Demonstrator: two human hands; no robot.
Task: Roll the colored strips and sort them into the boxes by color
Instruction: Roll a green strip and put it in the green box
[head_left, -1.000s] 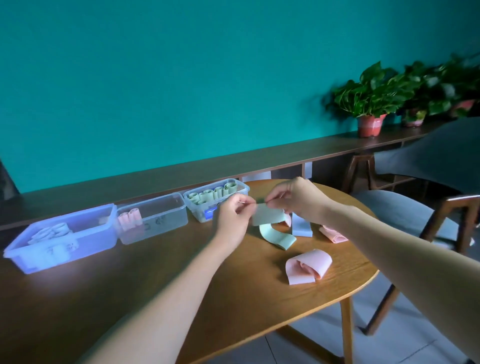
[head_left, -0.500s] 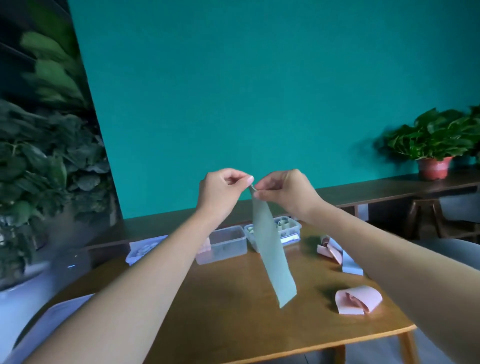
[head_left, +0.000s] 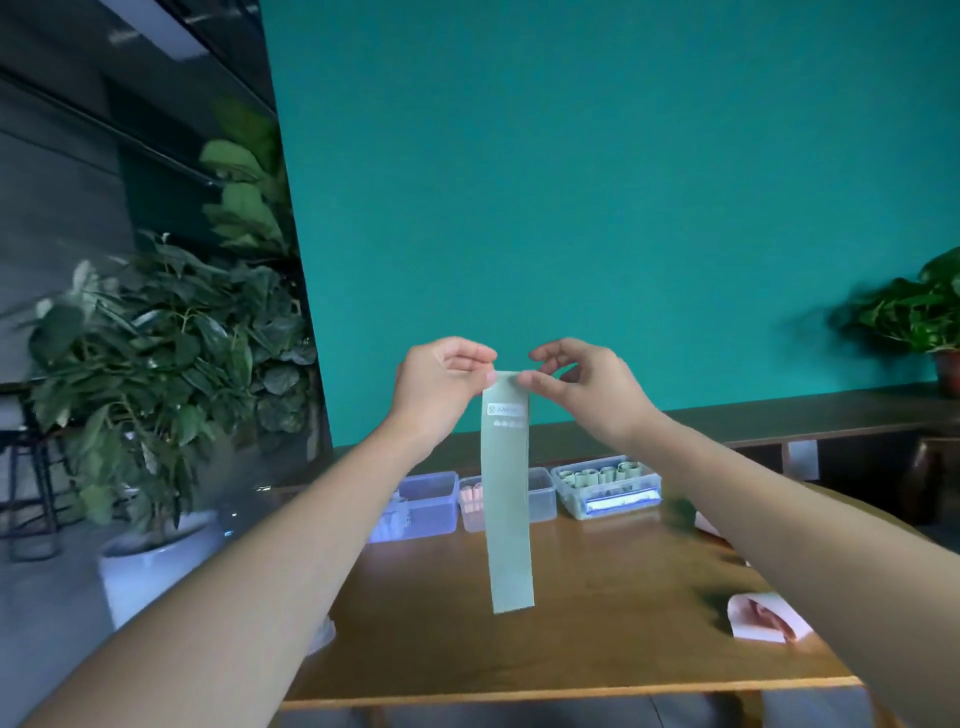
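A long pale green strip hangs straight down above the wooden table. My left hand pinches its top left corner and my right hand pinches its top right corner, both raised well above the table. Behind the strip stand three clear boxes in a row: a blue-tinted box at the left, a middle box with pink rolls, and a right box with several green rolls. A loosely curled pink strip lies on the table at the right, partly hidden by my right forearm.
A large potted plant in a white pot stands on the floor left of the table. A dark wooden ledge runs along the teal wall, with a potted plant at its right end.
Both hands lifted the green strip off the table and it unrolled to hang at full length. My view tilted up and to the left, bringing the floor plant into sight.
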